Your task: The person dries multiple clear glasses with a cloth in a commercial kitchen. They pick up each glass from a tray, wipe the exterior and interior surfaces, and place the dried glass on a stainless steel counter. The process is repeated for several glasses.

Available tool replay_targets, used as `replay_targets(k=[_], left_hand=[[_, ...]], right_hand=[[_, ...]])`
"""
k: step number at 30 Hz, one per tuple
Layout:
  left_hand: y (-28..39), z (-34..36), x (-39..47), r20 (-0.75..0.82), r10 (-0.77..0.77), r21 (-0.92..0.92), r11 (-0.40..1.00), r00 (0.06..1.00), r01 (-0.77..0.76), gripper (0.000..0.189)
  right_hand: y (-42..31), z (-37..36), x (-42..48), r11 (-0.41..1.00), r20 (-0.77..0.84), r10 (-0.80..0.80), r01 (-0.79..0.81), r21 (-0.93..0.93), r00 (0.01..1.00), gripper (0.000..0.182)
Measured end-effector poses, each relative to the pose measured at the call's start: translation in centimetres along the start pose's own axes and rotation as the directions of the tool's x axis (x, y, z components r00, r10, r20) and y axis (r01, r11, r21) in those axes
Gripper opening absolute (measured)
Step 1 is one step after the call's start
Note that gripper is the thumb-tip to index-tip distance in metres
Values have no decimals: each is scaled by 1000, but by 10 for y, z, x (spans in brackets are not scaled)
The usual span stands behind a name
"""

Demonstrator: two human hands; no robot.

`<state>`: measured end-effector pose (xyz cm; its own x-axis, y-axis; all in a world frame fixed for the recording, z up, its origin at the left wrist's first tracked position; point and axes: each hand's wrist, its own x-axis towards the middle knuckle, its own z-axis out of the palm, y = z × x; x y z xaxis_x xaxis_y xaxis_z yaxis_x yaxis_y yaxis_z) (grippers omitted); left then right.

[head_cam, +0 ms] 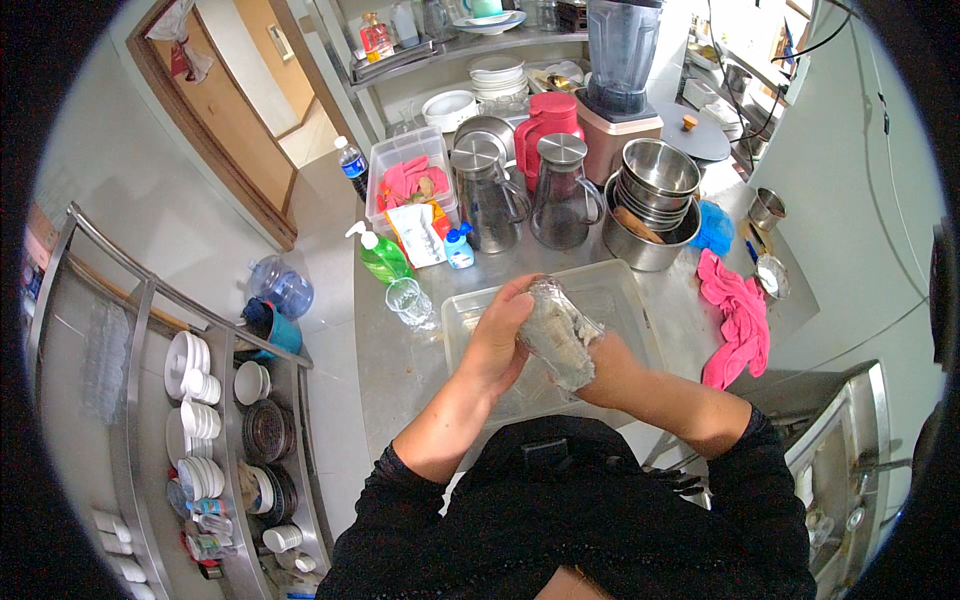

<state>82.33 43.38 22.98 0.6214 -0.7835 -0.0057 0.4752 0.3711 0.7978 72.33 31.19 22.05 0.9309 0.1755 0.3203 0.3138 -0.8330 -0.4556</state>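
Note:
My left hand [501,330] is wrapped around a clear, shiny vessel [551,289], tilted above a shallow translucent plastic tray [637,292]. A greyish-white cloth [559,349] shows at the vessel, bunched along its length; whether it lies inside or around it I cannot tell. My right hand [609,367] is at the cloth's lower right end, its fingers mostly hidden there. Left of the tray stands a clear tumbler [409,298] on the steel table [397,375].
Behind the tray are two lidded glass pitchers [486,199], a green pump bottle [384,255] and steel pots [651,244]. Pink cloth [731,322] lies at right. A blender [619,82] stands farther back. Left is a dish rack [150,300]; lower right, a steel sink [844,450].

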Motion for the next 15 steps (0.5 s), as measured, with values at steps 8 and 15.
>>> replay_targets(k=[8,15], left_hand=[[13,-1,-3,125,-125,-133,981,984,142,57],[5,11,-3,283,207,-253,958,937,-136,76]], right_hand=[[-2,-6,-5,917,-190,130,-45,397,973,35],[-36,-34,3,-363,337,237,-238,901,911,50]])
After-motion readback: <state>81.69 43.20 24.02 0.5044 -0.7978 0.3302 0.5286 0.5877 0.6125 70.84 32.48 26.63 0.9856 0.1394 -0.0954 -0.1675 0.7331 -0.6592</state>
